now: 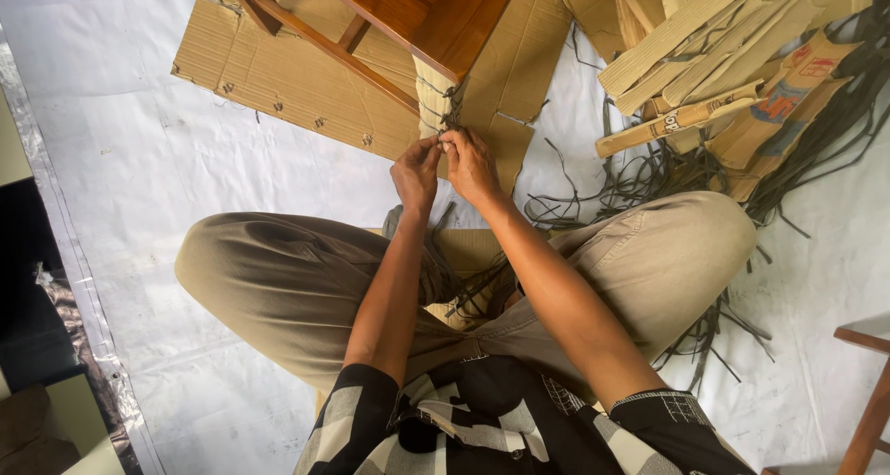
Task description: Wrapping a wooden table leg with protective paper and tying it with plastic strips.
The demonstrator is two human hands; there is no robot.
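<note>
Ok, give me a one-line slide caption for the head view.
Seated cross-legged, both hands, left hand and right hand, pinch dark cord at a cardboard-wrapped wooden chair leg.

Counted in view: 2 hands, left hand (pixel 415 171) and right hand (pixel 470 164), both pinched on 1 knot of dark cord (pixel 451 121) at 1 cardboard-wrapped chair leg (pixel 434 100). 1 wooden chair (pixel 422 7) at far centre, plus 1 corner of another wooden piece (pixel 867 392) at near right. 1 large flat cardboard sheet (pixel 278 72) under the chair. 1 heap of cardboard strips (pixel 714 53) at far right (separate strips too overlapped to count). 1 tangle of dark straps (pixel 649 174) spread right of the knees, strands uncountable. 1 white floor sheet (pixel 139 178). 2 bent knees in khaki trousers (pixel 278 271).
</note>
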